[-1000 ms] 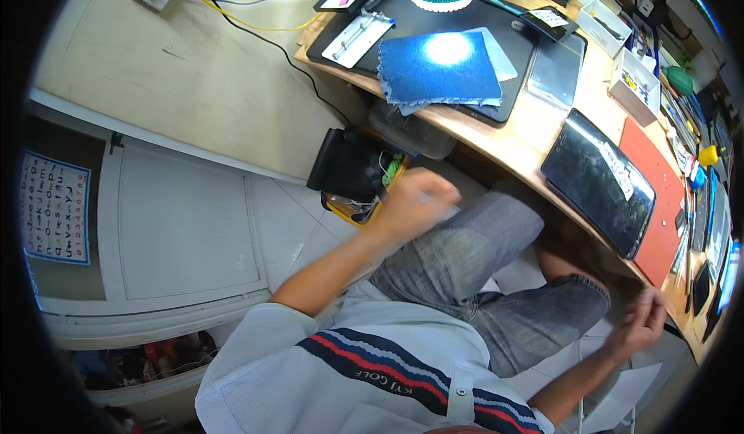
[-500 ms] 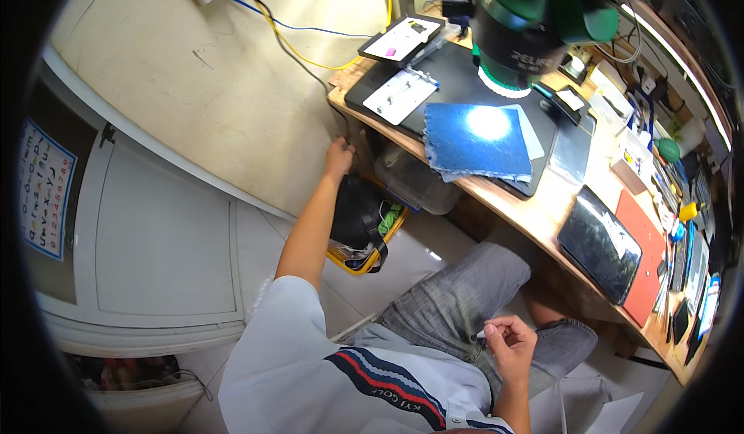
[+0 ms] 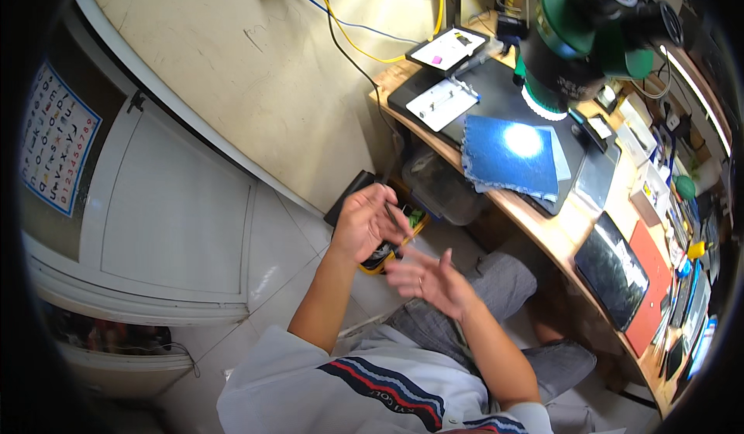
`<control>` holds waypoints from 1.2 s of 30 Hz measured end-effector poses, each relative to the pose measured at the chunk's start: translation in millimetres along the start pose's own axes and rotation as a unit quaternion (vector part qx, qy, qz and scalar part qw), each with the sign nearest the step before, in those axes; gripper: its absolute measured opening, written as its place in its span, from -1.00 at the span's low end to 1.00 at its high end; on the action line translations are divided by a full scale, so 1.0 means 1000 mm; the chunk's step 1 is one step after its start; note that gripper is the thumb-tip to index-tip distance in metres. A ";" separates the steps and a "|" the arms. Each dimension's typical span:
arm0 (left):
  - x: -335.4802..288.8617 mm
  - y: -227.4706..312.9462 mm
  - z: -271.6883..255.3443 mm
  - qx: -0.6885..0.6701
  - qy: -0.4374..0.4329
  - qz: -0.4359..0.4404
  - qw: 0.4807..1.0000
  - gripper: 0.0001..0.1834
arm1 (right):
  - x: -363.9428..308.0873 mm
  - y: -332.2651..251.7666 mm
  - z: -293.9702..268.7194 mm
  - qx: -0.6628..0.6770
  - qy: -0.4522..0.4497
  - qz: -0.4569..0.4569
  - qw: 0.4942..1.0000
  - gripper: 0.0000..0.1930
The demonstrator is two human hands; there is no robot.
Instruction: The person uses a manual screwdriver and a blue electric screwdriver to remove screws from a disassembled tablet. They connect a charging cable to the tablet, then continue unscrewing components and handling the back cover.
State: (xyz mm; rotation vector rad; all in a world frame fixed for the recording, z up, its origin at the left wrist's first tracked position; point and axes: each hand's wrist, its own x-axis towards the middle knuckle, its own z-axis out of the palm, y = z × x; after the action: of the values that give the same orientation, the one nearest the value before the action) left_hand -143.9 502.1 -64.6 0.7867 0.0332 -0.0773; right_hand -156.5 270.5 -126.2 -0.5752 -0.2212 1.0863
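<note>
My left hand (image 3: 363, 222) is raised in front of me below the desk edge, its fingers closed on a thin dark rod-like tool (image 3: 395, 218). My right hand (image 3: 431, 277) hovers just right of and below it, fingers spread and holding nothing. Both hands are above a black and yellow box (image 3: 381, 254) that stands on the tiled floor by the wall. On the wooden desk (image 3: 575, 225) a blue denim cloth (image 3: 504, 161) lies on a black mat (image 3: 496, 97), lit by a bright spot under a green microscope (image 3: 577, 43).
A clear plastic tub (image 3: 442, 190) sits under the desk. On the desk are a small white tray (image 3: 442, 102), a tablet (image 3: 448, 49), a dark pad (image 3: 616, 267), a red sheet (image 3: 649, 294) and many small items at the right. Cables run down the wall (image 3: 341, 31).
My left hand came down from the desk corner to in front of me and now grips the thin tool. My right hand rose from my lap to beside it, opening its fingers.
</note>
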 end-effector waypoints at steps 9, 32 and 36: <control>-0.011 -0.004 -0.025 0.266 0.121 0.026 0.956 -0.69 | -0.084 -0.024 -0.015 0.144 0.140 -0.256 0.946 -0.51; 0.009 -0.017 -0.064 0.508 0.256 0.098 0.817 -0.70 | -0.109 -0.023 0.018 -0.270 0.418 -0.026 0.867 -0.62; 0.015 -0.042 0.008 0.565 0.232 0.332 0.719 -0.69 | -0.123 -0.029 0.018 -0.288 0.500 -0.070 0.814 -0.72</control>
State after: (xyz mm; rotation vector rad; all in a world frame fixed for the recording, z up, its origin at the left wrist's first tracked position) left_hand -132.5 466.1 -90.1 1.9996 0.1912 0.8850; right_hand -199.6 158.2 -82.4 -1.5774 0.3519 0.4344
